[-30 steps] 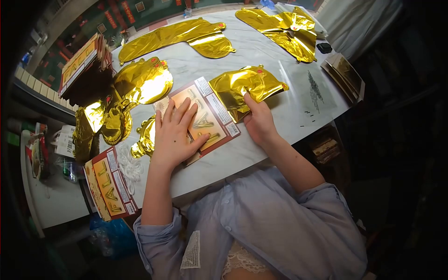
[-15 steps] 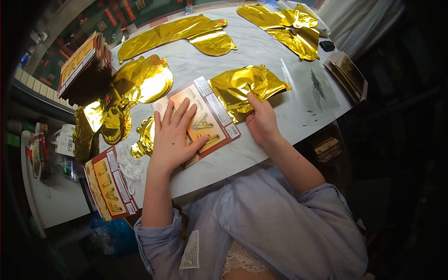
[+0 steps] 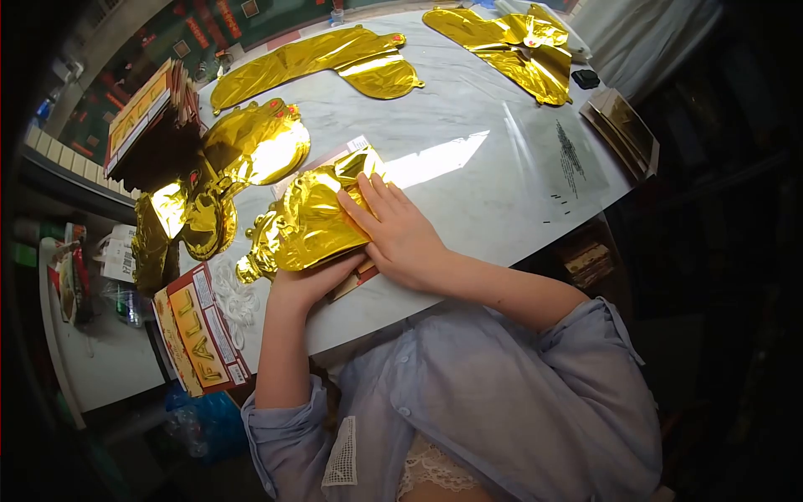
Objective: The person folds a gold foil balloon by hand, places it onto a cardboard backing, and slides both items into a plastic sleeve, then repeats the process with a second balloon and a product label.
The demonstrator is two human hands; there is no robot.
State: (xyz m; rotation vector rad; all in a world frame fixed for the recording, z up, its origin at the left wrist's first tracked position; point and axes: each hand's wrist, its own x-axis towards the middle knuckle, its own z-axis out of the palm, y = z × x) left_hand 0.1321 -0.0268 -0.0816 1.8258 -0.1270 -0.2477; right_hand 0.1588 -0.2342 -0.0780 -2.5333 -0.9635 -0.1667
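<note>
A gold foil balloon [image 3: 322, 219] lies folded over a printed "FALL" card, whose top corner [image 3: 358, 142] and lower edge stick out. My right hand [image 3: 406, 238] rests on the foil with its fingers stretched out flat. Underneath the balloon is my left hand [image 3: 311, 283]; its fingers are hidden by the foil, and only the back of the hand and the wrist show. To the left of my left hand sits a bundle of white string [image 3: 234, 297]. A second "FALL" card [image 3: 199, 335] lies at the table's front left edge.
More gold foil balloons lie at the left [image 3: 255, 146], the back [image 3: 314, 63] and the back right [image 3: 519, 50]. A stack of cards [image 3: 146, 117] stands at the left. On the right are a clear plastic sheet [image 3: 577, 167], folded cards [image 3: 623, 134] and a small black object [image 3: 585, 79].
My right hand has moved left, folding the foil balloon over the card and my left hand. The right hand's fingers have gone from pinching the foil's edge to lying flat on it.
</note>
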